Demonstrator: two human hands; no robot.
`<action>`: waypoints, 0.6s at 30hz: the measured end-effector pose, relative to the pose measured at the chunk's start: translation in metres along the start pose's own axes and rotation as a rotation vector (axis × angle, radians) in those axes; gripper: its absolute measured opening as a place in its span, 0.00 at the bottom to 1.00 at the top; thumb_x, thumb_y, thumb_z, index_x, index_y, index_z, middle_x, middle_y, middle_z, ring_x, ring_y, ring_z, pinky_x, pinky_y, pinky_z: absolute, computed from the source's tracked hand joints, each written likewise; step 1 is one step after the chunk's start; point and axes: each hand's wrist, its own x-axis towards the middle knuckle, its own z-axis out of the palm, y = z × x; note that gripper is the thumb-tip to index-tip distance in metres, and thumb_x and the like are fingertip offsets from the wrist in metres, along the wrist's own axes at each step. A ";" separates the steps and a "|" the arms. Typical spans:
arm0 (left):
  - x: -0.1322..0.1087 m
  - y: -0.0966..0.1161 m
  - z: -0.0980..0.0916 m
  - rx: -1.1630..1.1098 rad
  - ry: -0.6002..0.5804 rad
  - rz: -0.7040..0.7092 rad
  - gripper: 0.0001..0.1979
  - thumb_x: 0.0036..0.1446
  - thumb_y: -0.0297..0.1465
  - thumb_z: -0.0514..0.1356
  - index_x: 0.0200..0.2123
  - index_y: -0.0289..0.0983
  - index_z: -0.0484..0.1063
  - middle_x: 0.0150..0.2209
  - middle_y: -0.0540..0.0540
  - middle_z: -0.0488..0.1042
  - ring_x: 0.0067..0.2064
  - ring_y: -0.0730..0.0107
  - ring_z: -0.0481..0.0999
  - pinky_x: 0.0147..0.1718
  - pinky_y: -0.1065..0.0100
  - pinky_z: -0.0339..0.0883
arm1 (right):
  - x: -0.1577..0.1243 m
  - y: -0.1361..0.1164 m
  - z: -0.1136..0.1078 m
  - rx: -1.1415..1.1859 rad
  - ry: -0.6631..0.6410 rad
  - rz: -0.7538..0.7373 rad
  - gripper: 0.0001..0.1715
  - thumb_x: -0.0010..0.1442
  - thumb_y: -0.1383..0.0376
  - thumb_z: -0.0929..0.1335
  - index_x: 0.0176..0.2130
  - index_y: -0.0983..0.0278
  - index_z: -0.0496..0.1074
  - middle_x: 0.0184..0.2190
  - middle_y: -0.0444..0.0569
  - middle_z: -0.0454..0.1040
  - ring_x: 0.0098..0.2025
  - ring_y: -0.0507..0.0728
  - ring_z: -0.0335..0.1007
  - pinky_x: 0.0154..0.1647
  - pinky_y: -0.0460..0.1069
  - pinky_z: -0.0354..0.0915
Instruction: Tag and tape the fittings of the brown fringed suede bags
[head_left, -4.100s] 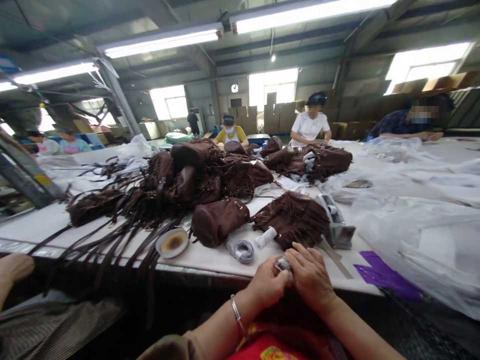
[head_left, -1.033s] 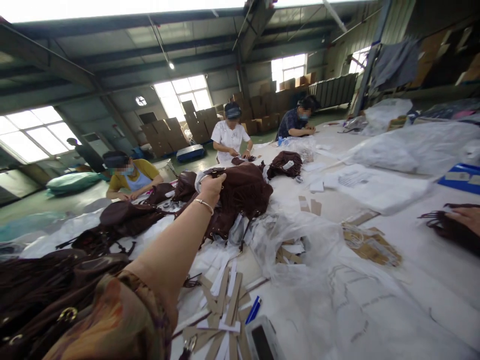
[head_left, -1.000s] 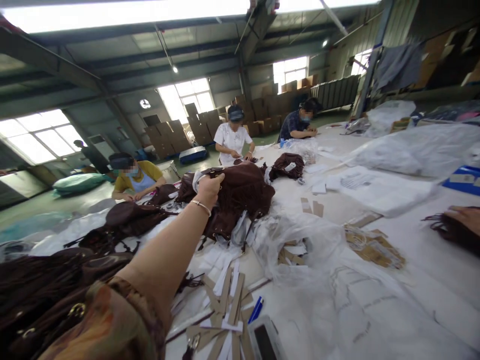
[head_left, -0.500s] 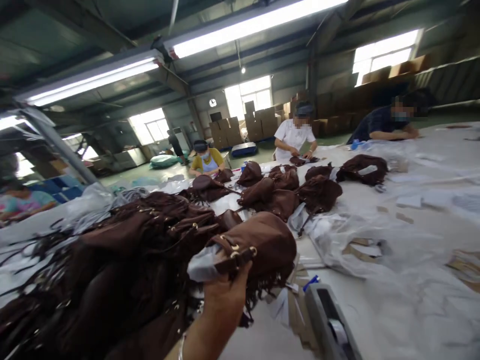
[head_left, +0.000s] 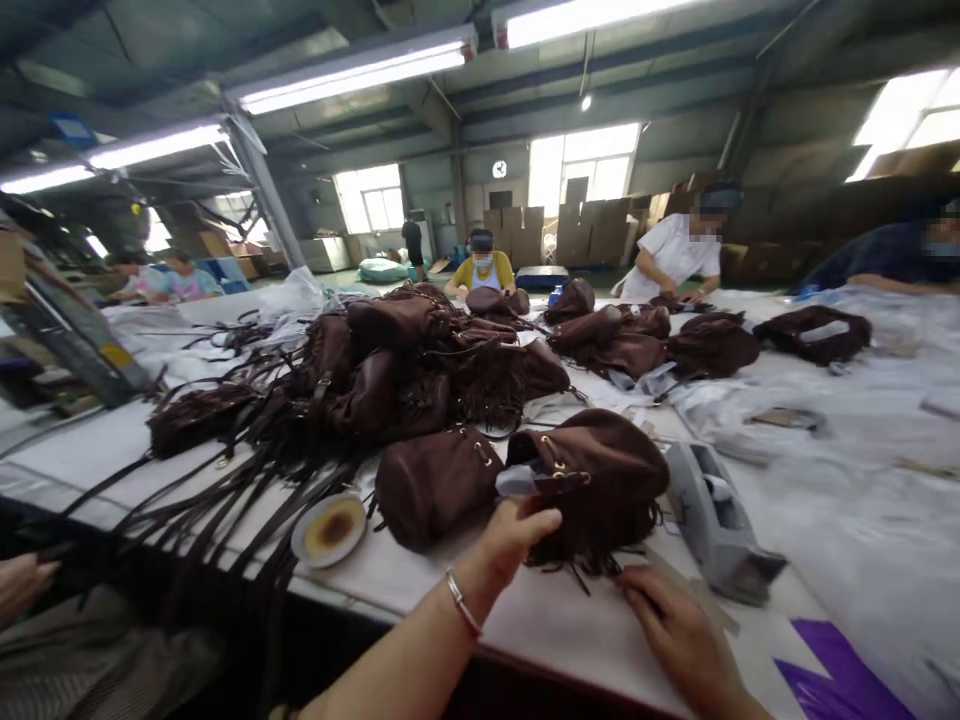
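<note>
A dark brown leather handbag (head_left: pixel 600 455) with fringe and gold-coloured rings lies on the near side of the table. My left hand (head_left: pixel 517 530), a silver bangle on its wrist, is closed on the bag's mouth, where pale stuffing (head_left: pixel 516 482) pokes out; its thumb lies along the near side and its other fingers are mostly hidden. My right hand (head_left: pixel 675 625) is low over the table edge, fingers loosely bent and slightly apart, their tips close to the fringe. Touching the held bag's left side is a second brown bag (head_left: pixel 435 485).
A heap of brown bags (head_left: pixel 397 360) with trailing straps covers the table's left. Right of the held bag stands a grey tape dispenser (head_left: pixel 716 525). A dish with brown residue (head_left: pixel 328 530) sits near the edge. Clear plastic (head_left: pixel 862 480) spreads rightward. Another person's hand (head_left: pixel 26 585) shows lower left.
The handbag has come down from the air onto the table with my left hand still on it. My right hand has entered from below. The view has swung left.
</note>
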 end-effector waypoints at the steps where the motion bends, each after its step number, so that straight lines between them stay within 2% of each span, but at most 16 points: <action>1: -0.007 0.003 0.001 0.014 0.064 0.001 0.21 0.54 0.40 0.63 0.48 0.36 0.76 0.47 0.40 0.78 0.53 0.54 0.74 0.56 0.54 0.65 | -0.009 -0.004 0.001 -0.007 0.050 0.020 0.15 0.58 0.55 0.66 0.36 0.58 0.80 0.39 0.54 0.80 0.44 0.65 0.77 0.49 0.58 0.73; 3: -0.022 0.006 0.001 0.158 0.223 -0.015 0.15 0.55 0.37 0.61 0.43 0.35 0.77 0.41 0.40 0.79 0.45 0.57 0.77 0.50 0.56 0.69 | -0.028 -0.012 0.001 -0.005 0.094 0.051 0.15 0.57 0.54 0.66 0.36 0.58 0.80 0.40 0.53 0.80 0.44 0.65 0.77 0.48 0.57 0.73; 5: -0.036 0.008 -0.006 0.419 0.382 0.031 0.09 0.55 0.34 0.60 0.37 0.35 0.77 0.34 0.42 0.78 0.38 0.60 0.77 0.44 0.58 0.71 | -0.046 -0.018 0.001 -0.003 0.067 0.072 0.15 0.55 0.54 0.67 0.36 0.57 0.80 0.39 0.51 0.81 0.43 0.64 0.78 0.45 0.54 0.74; 6: -0.042 0.010 -0.011 0.560 0.451 0.092 0.08 0.55 0.32 0.60 0.35 0.36 0.77 0.33 0.43 0.77 0.36 0.61 0.76 0.42 0.59 0.71 | -0.054 -0.022 0.001 -0.004 0.045 0.083 0.15 0.55 0.53 0.67 0.35 0.56 0.81 0.38 0.50 0.81 0.42 0.64 0.78 0.44 0.53 0.75; 8: -0.049 0.014 -0.024 0.789 0.527 0.261 0.09 0.55 0.30 0.60 0.39 0.36 0.76 0.37 0.42 0.76 0.40 0.60 0.76 0.45 0.58 0.70 | -0.064 -0.036 0.000 0.002 0.013 0.110 0.15 0.55 0.53 0.67 0.35 0.56 0.81 0.36 0.48 0.81 0.40 0.63 0.78 0.41 0.52 0.74; 10: -0.049 0.020 -0.036 0.903 0.487 0.403 0.20 0.51 0.28 0.63 0.49 0.37 0.73 0.47 0.40 0.74 0.49 0.57 0.73 0.52 0.57 0.66 | -0.068 -0.056 0.001 0.035 -0.006 0.131 0.16 0.55 0.53 0.66 0.35 0.56 0.81 0.35 0.48 0.81 0.38 0.62 0.78 0.40 0.52 0.74; 12: -0.044 0.028 -0.044 0.935 0.343 0.440 0.27 0.48 0.28 0.66 0.54 0.38 0.71 0.52 0.39 0.73 0.53 0.56 0.72 0.55 0.58 0.64 | -0.068 -0.078 0.006 0.102 -0.017 0.141 0.16 0.55 0.53 0.66 0.34 0.58 0.80 0.32 0.48 0.80 0.35 0.61 0.77 0.38 0.52 0.73; 13: -0.041 0.033 -0.045 0.938 0.259 0.424 0.25 0.49 0.28 0.66 0.53 0.38 0.72 0.50 0.40 0.74 0.51 0.56 0.73 0.53 0.59 0.66 | -0.067 -0.088 0.009 0.143 -0.019 0.145 0.16 0.55 0.53 0.66 0.33 0.58 0.80 0.31 0.48 0.79 0.34 0.61 0.76 0.37 0.52 0.73; 15: -0.038 0.041 -0.040 0.968 0.110 0.384 0.15 0.53 0.30 0.65 0.46 0.38 0.76 0.43 0.42 0.78 0.44 0.59 0.76 0.46 0.62 0.69 | -0.066 -0.103 0.018 0.247 -0.021 0.175 0.17 0.53 0.52 0.68 0.34 0.60 0.80 0.30 0.49 0.79 0.33 0.61 0.76 0.36 0.52 0.72; 16: -0.039 0.045 -0.034 1.002 0.056 0.384 0.10 0.56 0.32 0.64 0.41 0.38 0.78 0.39 0.44 0.79 0.41 0.61 0.77 0.43 0.64 0.69 | -0.066 -0.107 0.022 0.313 -0.012 0.213 0.18 0.52 0.51 0.69 0.36 0.60 0.80 0.30 0.49 0.79 0.33 0.61 0.76 0.36 0.52 0.72; 18: -0.047 0.048 -0.015 1.103 -0.010 0.430 0.08 0.57 0.36 0.64 0.37 0.38 0.78 0.36 0.44 0.79 0.38 0.61 0.77 0.39 0.65 0.68 | -0.065 -0.111 0.027 0.485 0.036 0.335 0.24 0.49 0.49 0.72 0.40 0.62 0.80 0.34 0.51 0.80 0.34 0.62 0.76 0.33 0.52 0.72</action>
